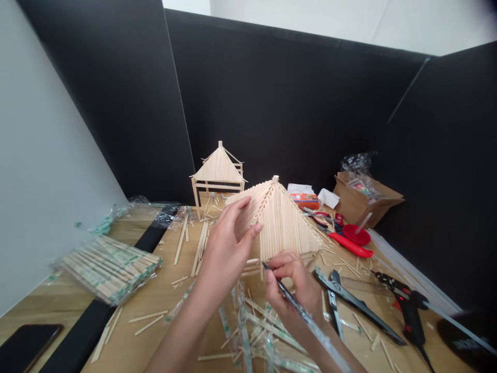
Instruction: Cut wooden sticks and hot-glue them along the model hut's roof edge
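A model house roof (285, 228) made of pale wooden sticks stands in the middle of the table, sloping up to a small peak. My left hand (229, 241) is at its left side, thumb and fingers spread apart. The thumb tip lies against or just in front of the roof; I cannot tell whether it touches. Pinched in my right hand (293, 280) is a pen (301, 308), its dark tip pointing to the roof's lower front edge. Loose sticks and torn plastic wrappers (243, 331) lie below my hands.
Behind stands a smaller stick house (219, 168). Wrapped chopsticks (111, 267) and a phone (29, 344) lie left. On the right are cutting pliers (359, 305), a glue gun (407, 311), red-handled tools (351, 244), a red dish (356, 234) and a cardboard box (359, 199). Black panels (283, 109) enclose the table.
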Available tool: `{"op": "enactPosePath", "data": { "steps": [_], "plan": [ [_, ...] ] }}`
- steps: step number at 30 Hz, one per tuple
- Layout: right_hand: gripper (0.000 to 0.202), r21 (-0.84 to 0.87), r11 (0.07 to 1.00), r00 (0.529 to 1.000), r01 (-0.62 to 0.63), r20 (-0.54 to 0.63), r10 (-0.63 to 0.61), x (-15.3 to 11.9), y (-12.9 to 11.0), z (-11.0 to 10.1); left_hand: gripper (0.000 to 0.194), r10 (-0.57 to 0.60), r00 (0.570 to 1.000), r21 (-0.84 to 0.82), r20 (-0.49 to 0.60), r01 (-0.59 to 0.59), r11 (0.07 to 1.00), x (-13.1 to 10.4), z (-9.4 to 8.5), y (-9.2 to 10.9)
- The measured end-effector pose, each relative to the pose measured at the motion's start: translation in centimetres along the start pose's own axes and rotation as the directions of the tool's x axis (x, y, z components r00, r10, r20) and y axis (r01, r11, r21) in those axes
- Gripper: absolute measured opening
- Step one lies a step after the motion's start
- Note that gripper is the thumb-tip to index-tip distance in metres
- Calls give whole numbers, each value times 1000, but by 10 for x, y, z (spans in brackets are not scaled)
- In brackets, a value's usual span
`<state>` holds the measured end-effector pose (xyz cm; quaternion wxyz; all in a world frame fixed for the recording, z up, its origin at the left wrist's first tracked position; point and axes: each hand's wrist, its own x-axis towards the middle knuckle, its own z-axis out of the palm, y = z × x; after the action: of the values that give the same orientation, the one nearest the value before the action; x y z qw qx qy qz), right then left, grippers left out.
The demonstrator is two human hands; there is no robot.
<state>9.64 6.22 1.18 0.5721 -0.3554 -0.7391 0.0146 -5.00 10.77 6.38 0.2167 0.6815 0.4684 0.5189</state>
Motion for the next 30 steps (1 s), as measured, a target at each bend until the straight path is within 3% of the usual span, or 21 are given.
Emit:
{"op": "enactPosePath", "data": {
  "steps": [30],
  "plan": [
    [21,12,1000,1000,-25,-11,25,-4,5,1,42,-24,1000,8,-8,24,1000,0,1,2]
  ]
}}
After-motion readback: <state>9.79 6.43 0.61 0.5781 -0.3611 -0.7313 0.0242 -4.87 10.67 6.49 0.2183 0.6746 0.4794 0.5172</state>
